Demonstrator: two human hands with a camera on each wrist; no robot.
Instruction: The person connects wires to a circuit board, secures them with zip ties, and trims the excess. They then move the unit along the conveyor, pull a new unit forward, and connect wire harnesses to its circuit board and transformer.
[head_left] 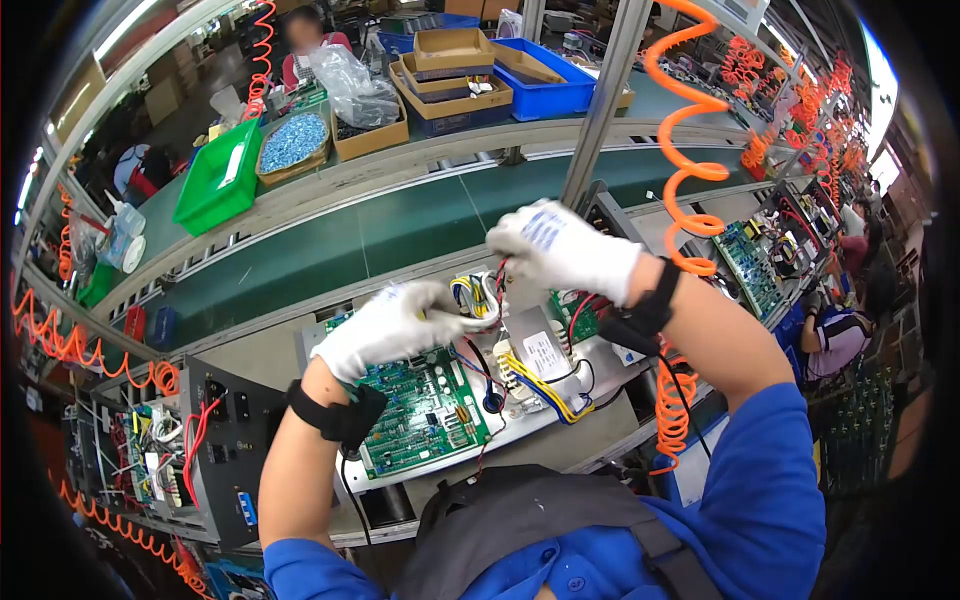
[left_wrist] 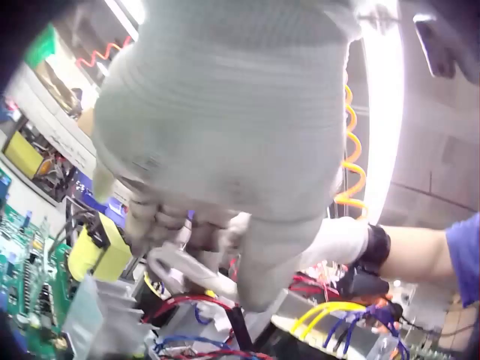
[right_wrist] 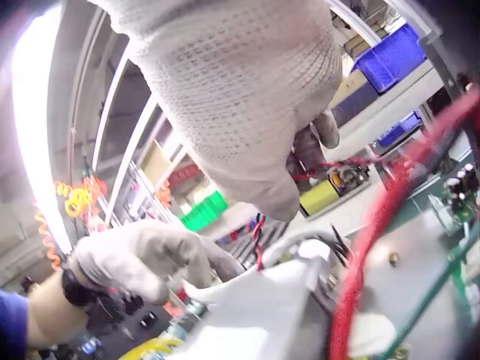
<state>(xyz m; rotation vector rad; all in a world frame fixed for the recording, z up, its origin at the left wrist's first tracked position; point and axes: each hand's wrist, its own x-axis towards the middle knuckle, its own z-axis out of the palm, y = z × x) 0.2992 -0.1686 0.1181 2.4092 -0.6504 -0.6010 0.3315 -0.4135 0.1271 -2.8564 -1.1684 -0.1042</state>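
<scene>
My gloved left hand (head_left: 395, 325) curls its fingers on a white bendy strip (left_wrist: 187, 266), which loops beside a bundle of yellow and white wires (head_left: 468, 295). Up and to the right, my gloved right hand (head_left: 565, 245) pinches a twisted red and black wire pair (right_wrist: 259, 241) that runs down towards the loop. Both hands are above an open electronic chassis. On it lie a large green circuit board (head_left: 420, 420), a silver metal box (head_left: 540, 345) with a white label, and yellow and blue wires (head_left: 545, 385) at the front.
A green conveyor belt (head_left: 420, 228) runs behind the chassis, with a metal post (head_left: 600, 110) at its far side. Beyond stand a green bin (head_left: 215, 185), cardboard boxes (head_left: 455, 100) and a blue bin (head_left: 545, 95). An orange coiled hose (head_left: 680, 150) hangs at right. Another chassis (head_left: 225, 450) sits left.
</scene>
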